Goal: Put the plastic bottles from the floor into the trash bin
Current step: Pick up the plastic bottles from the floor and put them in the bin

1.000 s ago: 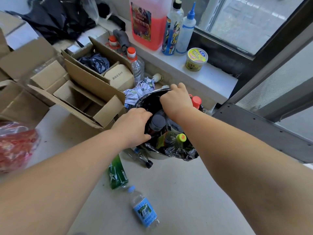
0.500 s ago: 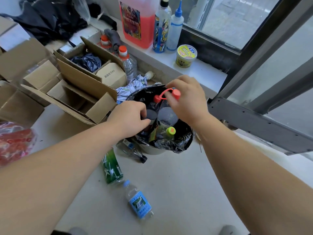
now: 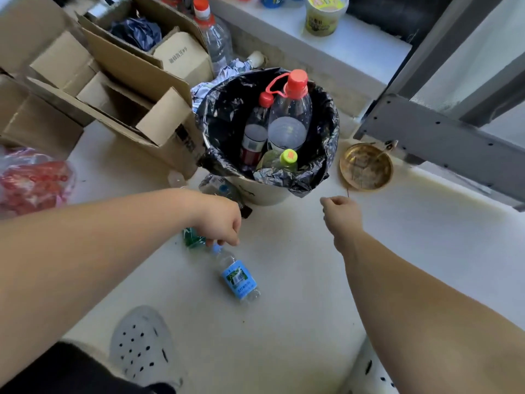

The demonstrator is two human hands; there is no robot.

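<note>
Head view. The trash bin (image 3: 264, 191), lined with a black bag (image 3: 224, 109), stands at 12 o'clock from the 2 hands. Inside it, 3 capped bottles are upright or leaning: a large clear bottle (image 3: 289, 120) with a red cap and red carry loop, a slimmer red-capped bottle (image 3: 254, 137) with a pale label, and a yellow-green-capped bottle (image 3: 279, 162) at the front; none of these labels can be read.

On the floor (image 3: 298, 294) lies a small clear bottle (image 3: 237, 275) with a blue cap and a blue label bearing a green-and-white emblem; its print is too small to read. The left hand (image 3: 220, 223) is curled above this bottle's cap end, fingertips (image 3: 227, 241) at the cap; whether it grips the cap cannot be told. A green-labelled bottle (image 3: 193, 240) lies just at 9 o'clock of the cap, mostly hidden by the hand. Another clear bottle (image 3: 221, 190) with a dark cap lies against the bin's base, at 12 o'clock from the left hand.

The right hand (image 3: 341, 213) is loosely closed and holds nothing, at 3 o'clock from the left hand, near the bin.

A brass bowl (image 3: 366, 166) sits at 3 o'clock of the bin. Open cardboard boxes (image 3: 136, 89) stand at 9 to 10 o'clock of it; 1 small carton shows printed characters, unreadable here.
</note>
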